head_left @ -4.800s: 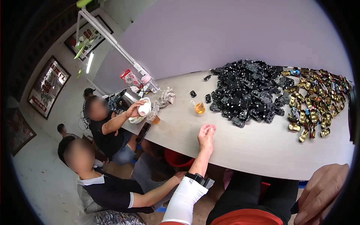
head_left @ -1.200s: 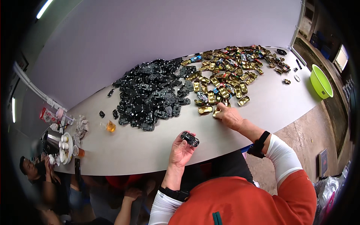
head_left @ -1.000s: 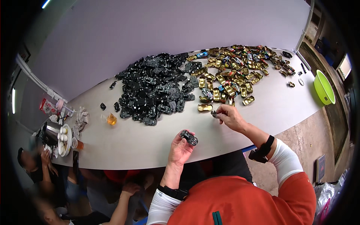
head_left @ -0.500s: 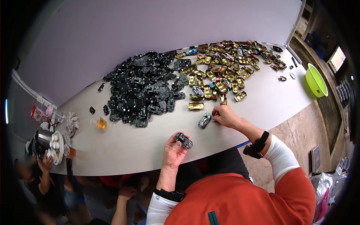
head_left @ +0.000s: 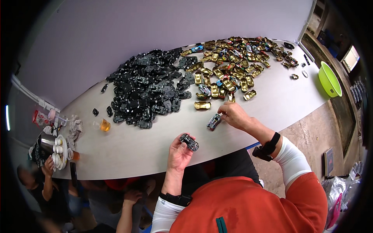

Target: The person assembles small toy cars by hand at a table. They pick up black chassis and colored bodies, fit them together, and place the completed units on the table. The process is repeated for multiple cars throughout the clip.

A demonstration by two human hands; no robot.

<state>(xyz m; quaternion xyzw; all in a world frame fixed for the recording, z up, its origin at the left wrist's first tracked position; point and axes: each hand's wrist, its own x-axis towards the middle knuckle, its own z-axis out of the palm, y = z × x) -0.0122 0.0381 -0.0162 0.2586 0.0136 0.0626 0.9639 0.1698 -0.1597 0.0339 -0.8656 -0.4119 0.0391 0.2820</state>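
Observation:
Raised over the table's near edge, my left hand (head_left: 179,157) grips a black toy car chassis (head_left: 189,142) between thumb and fingers. My right hand (head_left: 235,116) is lower over the tabletop, its fingers bent and closed at the far end of a multicoloured toy car (head_left: 213,122); the exact contact of the fingertips is hard to see. Just beyond that hand lie gold toy cars (head_left: 202,105), some on their own and others in a loose heap (head_left: 229,73). Left of them rises a big pile of black chassis (head_left: 143,93).
A lime-green basin (head_left: 329,79) stands at the table's right end. Toward the left are a cup of amber drink (head_left: 105,125), a cloth (head_left: 74,130) and a tray of small white cups (head_left: 59,149). Another person's hand (head_left: 48,166) is by the tray. A wall runs behind the table.
The multicoloured car has shifted and turned slightly beside my right hand. My left hand still holds the chassis, now tilted a little differently. The whole view has moved slightly.

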